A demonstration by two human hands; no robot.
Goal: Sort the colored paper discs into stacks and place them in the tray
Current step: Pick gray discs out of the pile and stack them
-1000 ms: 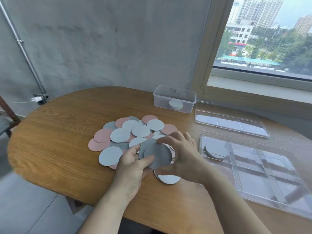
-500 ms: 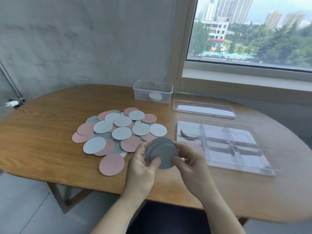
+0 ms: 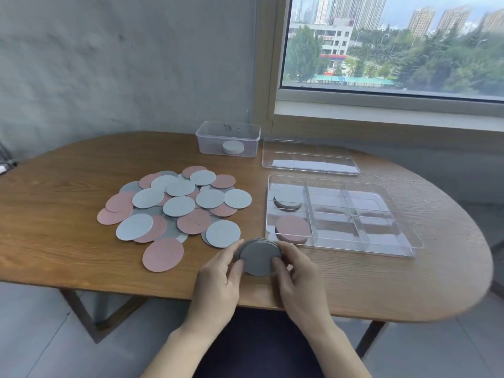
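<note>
Clasped between the left grip [image 3: 218, 279] and the right grip [image 3: 300, 276]: one grey stack [image 3: 259, 257] of discs, pinched at its rim by curled fingers and thumbs from both sides, face tilted up toward the camera. Held just in front of the near-left corner of the tray [image 3: 376, 233]; cannot tell whether touching the desk [image 3: 54, 214].

Inside the tray, two stacks already: a second grey pile [image 3: 287, 199] in the far-left compartment and a pink stack [image 3: 292, 229] in the near-left one. Clear dividers hard to read, seemingly three columns by two rows.

Left of the tray, a loose heap [image 3: 177, 205] of overlapping discs: about nine pale blue on top, about eight pink, and a few grey ones mostly buried beneath. Nearest pale blue disc [image 3: 222, 233] just beside the left fingertips, between the heap and the held discs. One lone pink disc [image 3: 163, 255] in front of the heap, further left of the tray.

Behind the tray, one flat clear lid [image 3: 309, 156]. Behind and to the left of the tray, one clear box [image 3: 229, 137] with a white stack [image 3: 232, 147] inside. Beyond the tray, a window [image 3: 395, 42].
</note>
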